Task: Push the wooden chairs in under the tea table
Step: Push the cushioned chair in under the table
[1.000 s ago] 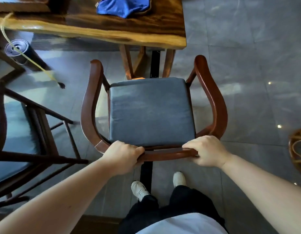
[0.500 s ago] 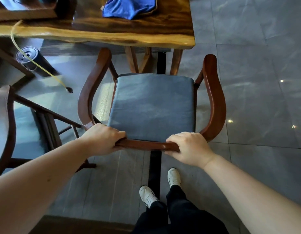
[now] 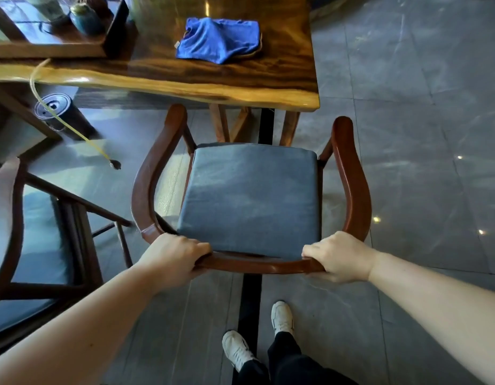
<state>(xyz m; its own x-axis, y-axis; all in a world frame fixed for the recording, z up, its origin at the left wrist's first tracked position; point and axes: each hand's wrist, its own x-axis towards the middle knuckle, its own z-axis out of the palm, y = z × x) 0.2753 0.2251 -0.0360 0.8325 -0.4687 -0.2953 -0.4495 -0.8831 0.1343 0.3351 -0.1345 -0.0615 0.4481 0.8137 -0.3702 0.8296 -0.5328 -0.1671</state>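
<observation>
A wooden armchair with a grey-blue seat cushion faces the tea table, a thick polished slab. Its left arm tip touches or sits just below the table's near edge; the seat is still out in front. My left hand grips the curved back rail at its left end. My right hand grips the same rail at its right end. A second wooden chair with a dark cushion stands at the left, turned at an angle.
A blue cloth lies on the table, beside a dark wooden tea tray holding pots. A black cylinder with a yellow hose stands under the table at the left. Table legs rise behind the seat. Grey tiled floor lies to the right.
The chair has moved forward toward the table with both hands on its back rail; its arm tips now reach the table's edge, and more of the tabletop shows.
</observation>
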